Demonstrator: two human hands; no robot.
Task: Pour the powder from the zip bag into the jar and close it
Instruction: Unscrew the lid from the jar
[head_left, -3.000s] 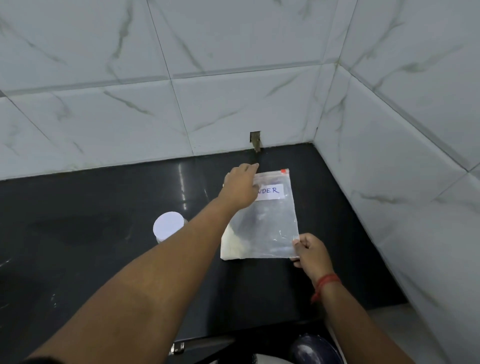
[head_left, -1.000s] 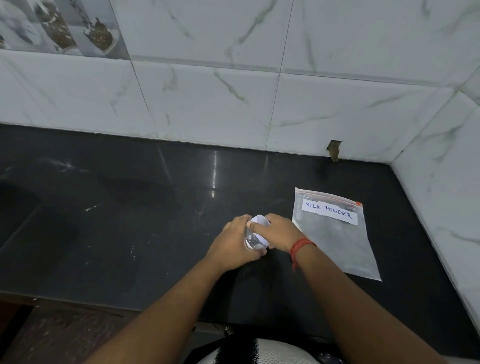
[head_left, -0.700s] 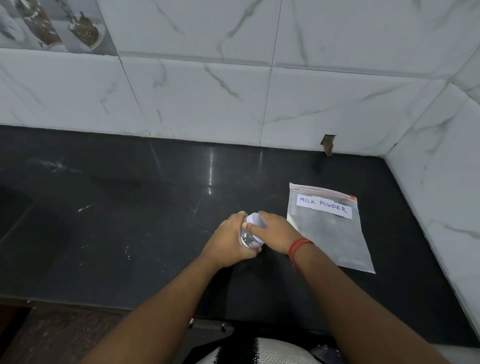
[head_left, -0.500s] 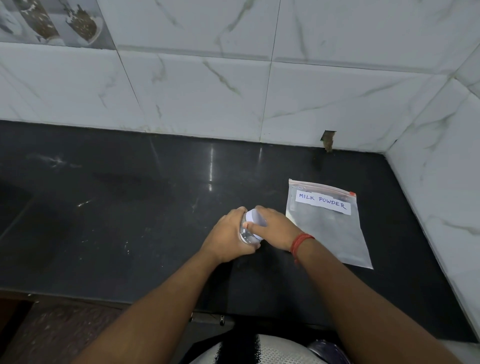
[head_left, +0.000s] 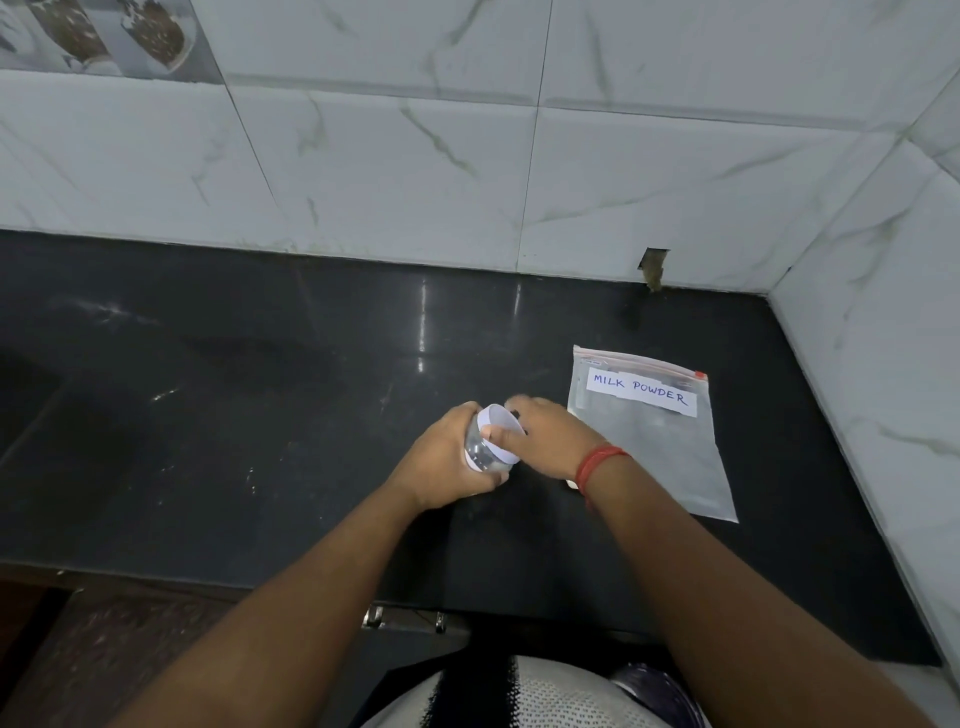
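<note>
A small clear jar (head_left: 483, 457) with a white lid (head_left: 500, 431) is held tilted just above the black counter (head_left: 260, 415). My left hand (head_left: 447, 462) grips the jar's body from the left. My right hand (head_left: 545, 439), with a red thread at the wrist, grips the lid, thumb on its top. A clear zip bag (head_left: 654, 441) labelled MILK POWDER lies flat on the counter to the right of my hands, its red-striped zip edge toward the wall. Little of its powder shows.
White marble-look tiled walls (head_left: 467, 156) close the counter at the back and on the right (head_left: 883, 364). A small notch (head_left: 653, 267) sits at the wall's base. The counter's front edge (head_left: 208, 577) runs below my arms.
Three seconds ago both hands held the zip bag and the jar stood alone at the left. Since one second ago both hands stay on the jar, and my right hand has turned on the lid.
</note>
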